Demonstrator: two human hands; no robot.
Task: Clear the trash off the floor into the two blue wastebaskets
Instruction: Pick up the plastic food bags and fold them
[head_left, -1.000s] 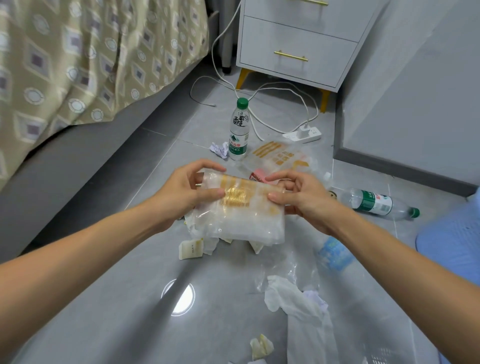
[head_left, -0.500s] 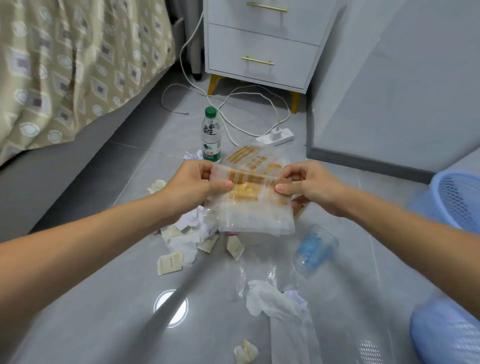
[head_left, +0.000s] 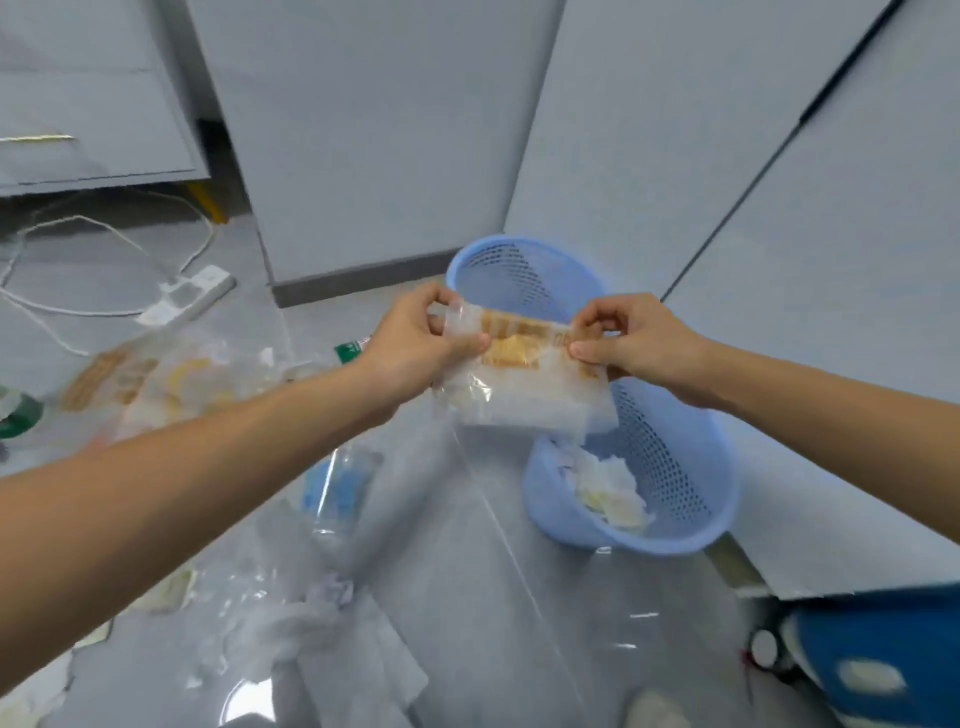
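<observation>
Both hands hold a clear plastic wrapper (head_left: 524, 382) w/ orange print, stretched between them above the nearer blue wastebasket (head_left: 670, 467). The left hand (head_left: 415, 345) pinches the wrapper's left end, fingers and thumb curled on the film; the right hand (head_left: 631, 338) pinches its right end the same way. The wrapper's lower edge hangs just over this basket's rim, which holds crumpled white tissue (head_left: 608, 488) inside. A second blue wastebasket (head_left: 514, 275) stands just behind the first, touching or nearly so (can't tell which). Left of the nearer basket, more trash lies on the grey floor: another printed plastic bag (head_left: 145, 379), a clear pack w/ blue contents (head_left: 337, 488), crumpled white paper (head_left: 311, 623). Farther left, a white power strip (head_left: 189, 293) and its cord.
</observation>
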